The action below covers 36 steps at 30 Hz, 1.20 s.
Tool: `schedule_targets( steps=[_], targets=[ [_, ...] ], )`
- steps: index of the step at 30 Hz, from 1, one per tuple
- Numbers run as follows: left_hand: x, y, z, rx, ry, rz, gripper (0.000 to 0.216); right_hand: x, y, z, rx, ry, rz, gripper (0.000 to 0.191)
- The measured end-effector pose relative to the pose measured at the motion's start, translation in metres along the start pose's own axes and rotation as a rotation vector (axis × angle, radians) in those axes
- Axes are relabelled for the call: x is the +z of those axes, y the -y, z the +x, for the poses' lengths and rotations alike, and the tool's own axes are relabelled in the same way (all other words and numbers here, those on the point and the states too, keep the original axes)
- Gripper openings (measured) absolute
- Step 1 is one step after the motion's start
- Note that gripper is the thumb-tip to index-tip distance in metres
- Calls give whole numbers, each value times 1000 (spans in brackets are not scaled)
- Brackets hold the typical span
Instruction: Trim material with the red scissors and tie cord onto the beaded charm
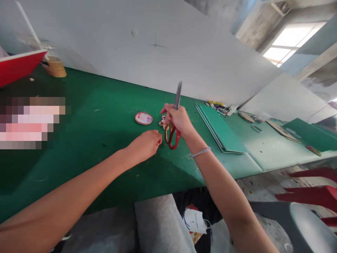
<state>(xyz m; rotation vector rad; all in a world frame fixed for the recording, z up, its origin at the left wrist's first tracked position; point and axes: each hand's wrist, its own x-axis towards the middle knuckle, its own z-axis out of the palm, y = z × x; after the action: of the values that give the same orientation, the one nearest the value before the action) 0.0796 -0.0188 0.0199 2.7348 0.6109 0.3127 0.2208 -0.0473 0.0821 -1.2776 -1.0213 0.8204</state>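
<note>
Your left forearm (76, 195) is spanning the lower left | left hand (148, 143) is making a fist, contents hidden — right hand (179, 118), apart, is gripping scissors (178, 96), blades up, mid-frame, beside small beads (163, 122) | you're apparently handling scissors — next move probably calling for regripping or setting them down.

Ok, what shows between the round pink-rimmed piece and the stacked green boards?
In the head view, a cluster of small pinkish pieces, partly hidden by the right hand, which holds scissors.

The window (291, 37) (nearly blown out) glares upper right; the green table (105, 109) darkens leftward; picture edges seem stretched.
</note>
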Motion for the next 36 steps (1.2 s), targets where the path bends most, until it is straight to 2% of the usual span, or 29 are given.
schedule_targets(
  steps=[3, 8, 12, 15, 18, 22, 25, 27, 32, 36],
  targets=[
    [-3, -3, -1, 7, -2, 6, 18, 6, -12, -2, 19, 5, -29, 39],
    [1, 1, 1, -9, -7, 1, 13, 5, -16, -20, -89, -53, -83, 35],
    [2, 3, 1, 30, -9, 5, 15, -5, -19, -33, -168, -139, -6, 34],
    [-1, -2, -2, 71, -14, 16, 17, -19, -22, -33, -181, -157, 73, 36],
    [-4, -8, -3, 104, -27, 38, 16, -34, -15, -24, -195, -154, 106, 36],
    [-7, -10, -3, 140, -59, 124, 15, -43, 11, -11, -173, -113, 120, 36],
    [-9, -10, -3, 180, -61, 277, 17, -36, 25, -8, -121, -83, 69, 37],
    [-9, -10, -3, 212, -47, 348, 17, -28, 24, -7, -103, -67, 56, 37],
    [-9, -10, -2, 268, 4, 388, 15, -8, 0, -10, 18, -38, 14, 37],
    [-8, -6, -1, 189, 41, 296, 20, -2, -12, -19, -5, -33, -54, 36]
  ],
)
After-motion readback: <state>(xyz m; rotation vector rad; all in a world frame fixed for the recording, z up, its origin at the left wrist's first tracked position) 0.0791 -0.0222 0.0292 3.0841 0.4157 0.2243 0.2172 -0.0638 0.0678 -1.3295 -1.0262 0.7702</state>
